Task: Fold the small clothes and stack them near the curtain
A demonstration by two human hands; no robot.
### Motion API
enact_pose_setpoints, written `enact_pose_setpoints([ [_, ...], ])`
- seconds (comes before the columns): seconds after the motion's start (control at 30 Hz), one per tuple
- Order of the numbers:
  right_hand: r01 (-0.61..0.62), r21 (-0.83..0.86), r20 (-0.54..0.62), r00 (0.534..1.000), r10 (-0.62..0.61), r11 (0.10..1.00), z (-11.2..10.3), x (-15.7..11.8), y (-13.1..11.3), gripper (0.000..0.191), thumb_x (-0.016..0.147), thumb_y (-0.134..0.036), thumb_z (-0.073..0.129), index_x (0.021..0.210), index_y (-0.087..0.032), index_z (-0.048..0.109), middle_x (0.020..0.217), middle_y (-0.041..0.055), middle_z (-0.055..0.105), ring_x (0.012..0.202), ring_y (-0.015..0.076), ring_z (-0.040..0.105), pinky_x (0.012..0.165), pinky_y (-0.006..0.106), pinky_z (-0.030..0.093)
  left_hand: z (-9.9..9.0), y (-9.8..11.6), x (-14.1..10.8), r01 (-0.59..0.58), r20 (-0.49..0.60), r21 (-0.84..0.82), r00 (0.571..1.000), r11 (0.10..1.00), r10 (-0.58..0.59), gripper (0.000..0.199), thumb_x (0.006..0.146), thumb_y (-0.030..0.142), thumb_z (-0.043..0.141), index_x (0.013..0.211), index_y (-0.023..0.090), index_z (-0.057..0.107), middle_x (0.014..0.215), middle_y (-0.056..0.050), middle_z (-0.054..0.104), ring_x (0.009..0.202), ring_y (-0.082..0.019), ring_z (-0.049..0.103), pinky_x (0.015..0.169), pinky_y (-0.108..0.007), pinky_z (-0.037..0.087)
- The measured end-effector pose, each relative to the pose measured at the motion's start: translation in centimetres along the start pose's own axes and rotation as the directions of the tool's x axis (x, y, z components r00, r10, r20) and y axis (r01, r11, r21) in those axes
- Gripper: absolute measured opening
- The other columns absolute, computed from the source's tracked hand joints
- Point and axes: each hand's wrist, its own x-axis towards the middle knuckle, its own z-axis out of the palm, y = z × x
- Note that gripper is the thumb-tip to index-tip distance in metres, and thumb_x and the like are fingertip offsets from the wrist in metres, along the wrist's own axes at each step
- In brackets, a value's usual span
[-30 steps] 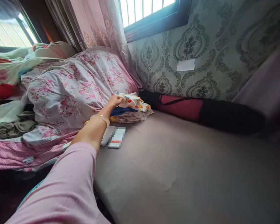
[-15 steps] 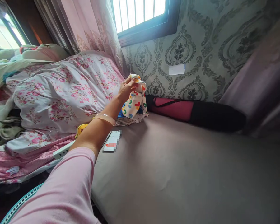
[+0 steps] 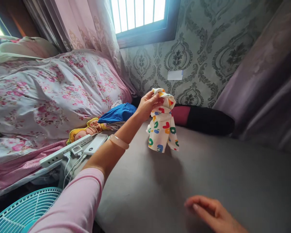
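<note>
My left hand (image 3: 149, 105), with a pale bangle (image 3: 118, 141) on its wrist, pinches the top of a small white garment (image 3: 160, 129) printed with colourful shapes. The cloth hangs in folds above the grey bed surface (image 3: 208, 174), so its full cut is hard to make out. At the lower right, my right hand (image 3: 213, 212) is over the bed, loosely curled with thumb and fingers apart. Nothing shows in it, and it is well apart from the garment. Behind my left forearm lies a blue cloth (image 3: 120, 112).
A power strip (image 3: 65, 150) with plugged cables and a white power bank (image 3: 95, 144) lie beside a yellow cartoon cushion (image 3: 83, 132). A turquoise fan (image 3: 31, 207) stands at lower left. Floral bedding (image 3: 53, 87) is heaped at left; a black-and-red long bag (image 3: 208, 119) lies against the wall.
My left hand has lifted the printed garment off the pile and brought it right and nearer, uncovering the blue cloth. My right hand has come into view at the lower right.
</note>
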Motion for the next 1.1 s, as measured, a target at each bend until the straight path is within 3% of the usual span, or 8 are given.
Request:
enact_pose_setpoints([
  [0.2, 0.181, 0.190, -0.261, 0.957, -0.128, 0.965, -1.8, 5.1, -3.8, 0.049, 0.070, -0.061, 0.071, 0.100, -0.022, 0.074, 0.112, 0.0121, 0.070, 0.109, 0.0299, 0.063, 0.091, 0.041, 0.052, 4.1, -2.9, -4.6, 0.004, -0.014, -0.101, 1.000, 0.995, -0.005, 0.026, 0.080, 0.029, 0.071, 0.105, 0.021, 0.069, 0.110, -0.003, 0.068, 0.101, -0.018, 0.065, 0.091, -0.029, 0.050],
  [0.37, 0.239, 0.245, -0.402, 0.907, -0.125, 0.940, -1.3, 8.5, -4.6, 0.052, 0.068, -0.056, 0.075, 0.107, -0.023, 0.067, 0.119, 0.0108, 0.067, 0.117, 0.0280, 0.058, 0.100, 0.043, 0.046, 5.7, -4.1, -7.2, 0.011, -0.030, -0.167, 0.999, 0.986, -0.016, 0.024, 0.082, 0.030, 0.069, 0.105, 0.022, 0.067, 0.111, -0.002, 0.067, 0.100, -0.017, 0.065, 0.090, -0.029, 0.051],
  [0.53, 0.273, 0.251, -0.513, 0.851, -0.111, 0.929, -1.1, 10.8, -4.1, 0.051, 0.068, -0.052, 0.075, 0.108, -0.022, 0.063, 0.122, 0.0122, 0.065, 0.116, 0.0274, 0.059, 0.100, 0.043, 0.045, 4.7, -5.0, -8.1, 0.097, -0.079, -0.236, 0.990, 0.967, -0.118, 0.021, 0.081, 0.033, 0.070, 0.099, 0.023, 0.063, 0.100, 0.000, 0.069, 0.094, -0.014, 0.067, 0.089, -0.028, 0.052],
  [0.7, 0.364, 0.245, -0.516, 0.834, -0.197, 0.898, -1.2, 11.6, -4.7, 0.041, 0.072, -0.046, 0.071, 0.105, -0.022, 0.064, 0.115, 0.0105, 0.068, 0.110, 0.0253, 0.062, 0.095, 0.040, 0.047, 3.1, -5.7, -8.3, 0.163, -0.141, -0.327, 0.966, 0.931, -0.218, 0.019, 0.078, 0.025, 0.070, 0.094, 0.022, 0.061, 0.091, 0.000, 0.071, 0.088, -0.013, 0.068, 0.083, -0.025, 0.053],
  [0.87, 0.439, 0.120, -0.625, 0.730, -0.276, 0.890, -1.4, 12.6, -5.8, 0.042, 0.073, -0.045, 0.069, 0.106, -0.020, 0.064, 0.113, 0.0111, 0.067, 0.107, 0.0233, 0.061, 0.093, 0.038, 0.047, 2.3, -5.9, -8.7, 0.206, -0.162, -0.329, 0.949, 0.922, -0.270, 0.018, 0.078, 0.025, 0.068, 0.093, 0.021, 0.061, 0.089, -0.001, 0.071, 0.088, -0.013, 0.069, 0.083, -0.024, 0.052],
  [1.0, 0.479, -0.055, -0.639, 0.657, -0.399, 0.876, -1.5, 13.4, -6.9, 0.045, 0.075, -0.046, 0.067, 0.111, -0.020, 0.063, 0.114, 0.0096, 0.067, 0.107, 0.0225, 0.060, 0.092, 0.037, 0.047, 2.0, -5.9, -8.9, 0.210, -0.153, -0.319, 0.951, 0.924, -0.269, 0.024, 0.077, 0.026, 0.070, 0.098, 0.020, 0.062, 0.089, -0.002, 0.072, 0.086, -0.013, 0.069, 0.080, -0.022, 0.053],
  [1.1, 0.482, -0.080, -0.600, 0.675, -0.428, 0.872, -1.5, 13.6, -7.8, 0.043, 0.075, -0.051, 0.067, 0.104, -0.019, 0.067, 0.102, 0.0082, 0.070, 0.096, 0.0224, 0.063, 0.082, 0.034, 0.050, 1.9, -5.8, -9.1, 0.212, -0.170, -0.314, 0.947, 0.926, -0.274, 0.025, 0.075, 0.026, 0.072, 0.097, 0.019, 0.062, 0.088, -0.002, 0.072, 0.081, -0.012, 0.069, 0.076, -0.021, 0.052],
])
